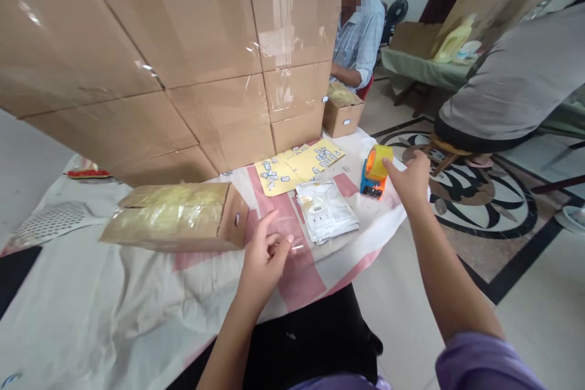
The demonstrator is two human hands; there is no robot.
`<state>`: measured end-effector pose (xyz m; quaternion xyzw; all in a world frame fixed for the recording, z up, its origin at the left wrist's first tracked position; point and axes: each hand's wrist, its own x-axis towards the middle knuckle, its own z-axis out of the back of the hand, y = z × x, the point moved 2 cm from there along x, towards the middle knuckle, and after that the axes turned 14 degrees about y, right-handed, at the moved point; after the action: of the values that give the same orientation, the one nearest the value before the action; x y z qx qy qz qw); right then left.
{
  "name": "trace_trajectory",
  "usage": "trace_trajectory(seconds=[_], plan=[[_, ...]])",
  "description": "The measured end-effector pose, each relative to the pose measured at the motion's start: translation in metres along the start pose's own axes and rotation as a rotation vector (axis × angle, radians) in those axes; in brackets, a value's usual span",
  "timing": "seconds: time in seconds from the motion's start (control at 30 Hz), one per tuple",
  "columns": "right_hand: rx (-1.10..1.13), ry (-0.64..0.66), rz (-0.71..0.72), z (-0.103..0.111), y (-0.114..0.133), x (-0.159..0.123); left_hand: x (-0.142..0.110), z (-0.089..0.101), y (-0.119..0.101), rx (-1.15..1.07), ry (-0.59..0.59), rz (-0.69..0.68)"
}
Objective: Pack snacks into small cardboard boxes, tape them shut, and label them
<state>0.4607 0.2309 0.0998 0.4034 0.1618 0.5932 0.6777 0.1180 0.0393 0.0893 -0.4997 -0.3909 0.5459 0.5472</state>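
Note:
My left hand [265,256] is over the near part of the table, thumb and fingers pinched around a strip of clear tape [298,248]. The strip is see-through and shows mainly by its glints. At the table's right edge, my right hand [409,180] has its fingers apart, one fingertip at the rim of a yellow tape roll [382,161]. That roll sits in a blue and orange tape dispenser [372,187]. Between my hands lies a white plastic packet [326,210]. A taped cardboard box [183,216] rests left of my left hand.
Tall taped cardboard [205,42] stands across the table's back. Yellow printed sheets [315,158] lie before it. A slotted white spatula [55,219] is at the left. Behind are another box [342,116] and a person in a light blue shirt [361,36]; someone in grey [512,73] sits right.

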Motion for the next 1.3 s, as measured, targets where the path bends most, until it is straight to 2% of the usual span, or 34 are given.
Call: trace_trajectory(seconds=[0.03, 0.07, 0.13, 0.17, 0.2, 0.23, 0.3, 0.43, 0.53, 0.63, 0.7, 0.77, 0.87, 1.0, 1.17, 1.3], plan=[[-0.029, -0.018, 0.075, 0.004, 0.006, -0.021, 0.005, -0.004, -0.002, 0.060, 0.075, -0.011], [0.012, 0.112, 0.168, 0.004, 0.015, -0.044, 0.010, -0.009, -0.004, 0.125, 0.155, -0.025], [0.203, 0.637, 0.407, -0.004, 0.040, -0.094, 0.017, -0.020, -0.008, 0.244, 0.326, -0.055], [0.301, 0.826, 0.471, -0.007, 0.052, -0.117, 0.020, -0.025, -0.010, 0.290, 0.408, -0.070], [0.371, 0.948, 0.500, -0.011, 0.062, -0.136, 0.022, -0.031, -0.012, 0.328, 0.481, -0.084], [0.433, 1.005, 0.515, -0.014, 0.070, -0.150, 0.023, -0.036, -0.013, 0.359, 0.538, -0.098], [0.502, 0.984, 0.497, -0.019, 0.077, -0.166, 0.026, -0.044, -0.015, 0.409, 0.590, -0.120], [0.421, 0.718, 0.531, -0.019, 0.070, -0.170, 0.033, -0.051, -0.013, 0.360, 0.542, -0.074], [0.368, 0.569, 0.600, -0.009, 0.063, -0.171, 0.039, -0.050, -0.008, 0.267, 0.497, -0.027], [0.410, 0.389, 0.481, 0.007, 0.055, -0.166, 0.044, -0.044, 0.002, 0.311, 0.438, 0.023], [0.410, 0.333, 0.392, 0.013, 0.052, -0.159, 0.046, -0.039, 0.010, 0.307, 0.428, 0.042], [0.408, 0.388, 0.395, 0.012, 0.057, -0.152, 0.048, -0.037, 0.017, 0.214, 0.459, 0.024], [0.445, 0.562, 0.454, -0.002, 0.073, -0.149, 0.050, -0.042, 0.021, 0.044, 0.523, -0.064], [0.421, 0.669, 0.455, -0.024, 0.087, -0.158, 0.052, -0.056, 0.027, 0.008, 0.553, -0.166], [0.503, 0.710, 0.421, -0.026, 0.083, -0.169, 0.049, -0.062, 0.040, -0.137, 0.442, -0.225], [0.623, 0.810, 0.307, -0.028, 0.077, -0.173, 0.042, -0.060, 0.039, -0.236, 0.385, -0.182]])
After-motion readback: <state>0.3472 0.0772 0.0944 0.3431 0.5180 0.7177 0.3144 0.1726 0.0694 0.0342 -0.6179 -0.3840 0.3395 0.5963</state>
